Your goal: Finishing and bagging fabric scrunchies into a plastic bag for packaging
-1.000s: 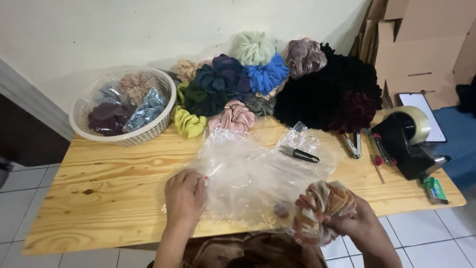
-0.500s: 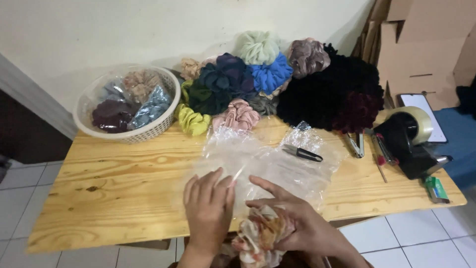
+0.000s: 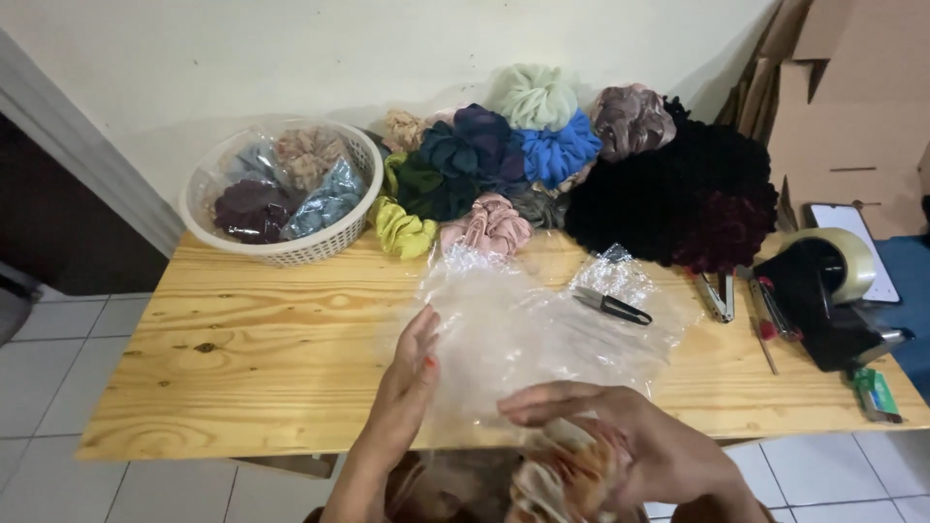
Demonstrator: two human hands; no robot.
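I see the left hand (image 3: 407, 380) flat and unclenched at the near edge of the bench (image 3: 242, 368); its fingers (image 3: 418, 334) press the left side of the clear plastic bags (image 3: 542, 339), gripping nothing that I can make out; the right hand (image 3: 630, 441) sits at the near edge too, fingers curled around a tan and cream scrunchie (image 3: 567, 475), which hangs just off the near edge below the bags; the bags lie spread across the middle of the bench, reaching from the near edge toward the far side; small black snips (image 3: 612, 306) rest on the bags' right part; along the far edge a heap of scrunchies (image 3: 513, 155) in green, blue, pink, navy and grey; beside it toward the right a big black and dark red pile (image 3: 668, 199); at the far left corner a white basket (image 3: 291, 250) with bagged scrunchies inside; near the right edge a black tape dispenser (image 3: 823, 291) with a roll of tape; just left of it a stapler (image 3: 717, 295) and a red-handled tool (image 3: 770, 315); a small green thing (image 3: 877, 392) at the near right corner, too small to tell; cardboard boxes (image 3: 852, 87) stand behind the bench on the right.
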